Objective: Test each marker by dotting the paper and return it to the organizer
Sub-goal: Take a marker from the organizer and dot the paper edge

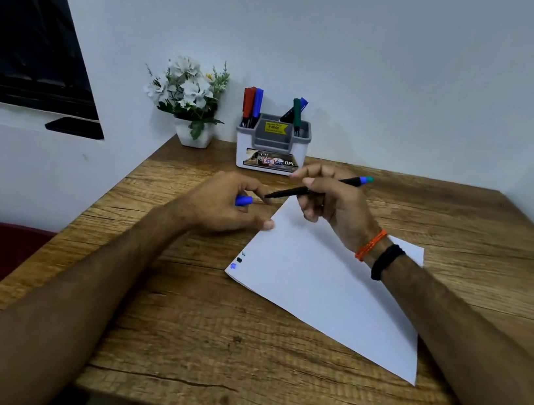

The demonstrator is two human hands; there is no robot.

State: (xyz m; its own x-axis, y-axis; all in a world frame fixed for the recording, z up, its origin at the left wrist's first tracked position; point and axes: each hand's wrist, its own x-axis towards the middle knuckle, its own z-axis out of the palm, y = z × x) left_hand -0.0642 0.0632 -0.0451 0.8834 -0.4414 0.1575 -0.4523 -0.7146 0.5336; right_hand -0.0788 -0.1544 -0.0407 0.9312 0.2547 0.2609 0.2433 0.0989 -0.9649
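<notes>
Nearest the viewer, the wooden worktop point(205, 341) carries a sheet of white paper point(332, 290) lying at a slant, probably so that its left corner sits within easy reach of the writing hand. That corner already bears 3 small dots point(238, 260), in a faint teal, a dark colour and blue, so about 3 markers look to have been tested. Just past the paper's far corner the 2 hands meet. The left hand point(224, 203) has its fingers curled round a blue cap point(243, 200), held off the pen so the tip is free, and its thumb rests at the paper's edge, likely steadying the sheet. The right hand point(331, 201) pinches a black marker point(315, 188) mid-barrel, tip pointing left toward the cap and teal end raised to the right; the pose suits either uncapping or recapping, and which one cannot be told. 2 bands, orange and black, circle the right wrist. Farther back, against the wall, stands the white-and-grey organizer point(271, 148), with red and blue markers point(252, 104) upright in its left compartment and green and blue ones point(297, 110) leaning in its right, where the held marker belongs afterward. Beside it on the left sits a small pot of white flowers point(188, 95).
</notes>
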